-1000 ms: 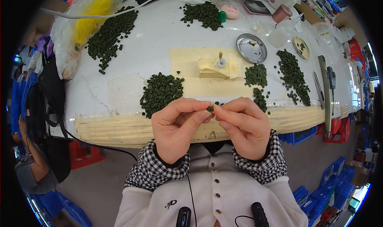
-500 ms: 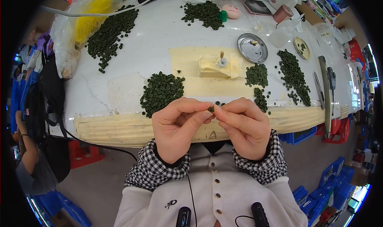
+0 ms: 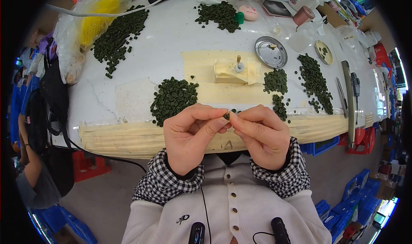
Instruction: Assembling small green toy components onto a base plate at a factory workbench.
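Between my two hands, just above the table's near edge, is one small dark green round part (image 3: 227,116). My left hand (image 3: 189,134) pinches it between thumb and forefinger. The thumb and fingertips of my right hand (image 3: 266,134) close on its other side, and fingers partly cover it. Similar parts lie in a large pile (image 3: 175,99) just beyond my left hand. Smaller clusters sit beyond my right hand, one of them a green cluster (image 3: 276,81). Past both hands stands a tape-covered block (image 3: 230,74) with a short peg and a grey-white piece on top.
More green parts form piles at far left (image 3: 120,36), far middle (image 3: 219,15) and right (image 3: 315,83). A round metal lid (image 3: 271,51), a small dish (image 3: 324,52), tweezers (image 3: 342,97) and a long bar (image 3: 349,102) lie to the right. Another person's arm (image 3: 28,158) shows at far left.
Both hands stay almost in place, still pinching the small green part. Only a very slight shift of the fingers shows.
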Tool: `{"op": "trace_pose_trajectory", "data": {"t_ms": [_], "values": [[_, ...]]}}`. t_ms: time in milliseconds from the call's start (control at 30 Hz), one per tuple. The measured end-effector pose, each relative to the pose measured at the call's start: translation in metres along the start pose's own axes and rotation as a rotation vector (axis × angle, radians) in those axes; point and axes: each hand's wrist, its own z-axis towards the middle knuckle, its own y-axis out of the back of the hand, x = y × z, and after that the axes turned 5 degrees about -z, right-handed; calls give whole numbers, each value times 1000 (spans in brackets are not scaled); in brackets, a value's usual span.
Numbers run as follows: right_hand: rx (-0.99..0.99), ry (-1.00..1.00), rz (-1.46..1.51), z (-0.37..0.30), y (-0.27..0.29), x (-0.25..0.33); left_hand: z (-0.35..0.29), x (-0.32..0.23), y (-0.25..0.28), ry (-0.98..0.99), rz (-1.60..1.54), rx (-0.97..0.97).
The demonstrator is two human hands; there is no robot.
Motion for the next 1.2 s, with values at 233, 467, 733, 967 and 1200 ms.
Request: {"op": "trace_pose_trajectory", "data": {"t_ms": [233,467,733,967,1200], "values": [[-16,-28,-5,0,-1,2,0,-2,-4,16,-5,-40],[-127,-8,-207,30,25,2,0,-12,-10,0,-8,-96],[-154,81,-542,74,24,-32,15,-5,-10,-31,22,-173],[-95,54,-473,76,21,-36,14,-4,-8,-24,38,-182],[-384,127,-384,72,37,2,14,-3,-6,-37,43,-187]]}}
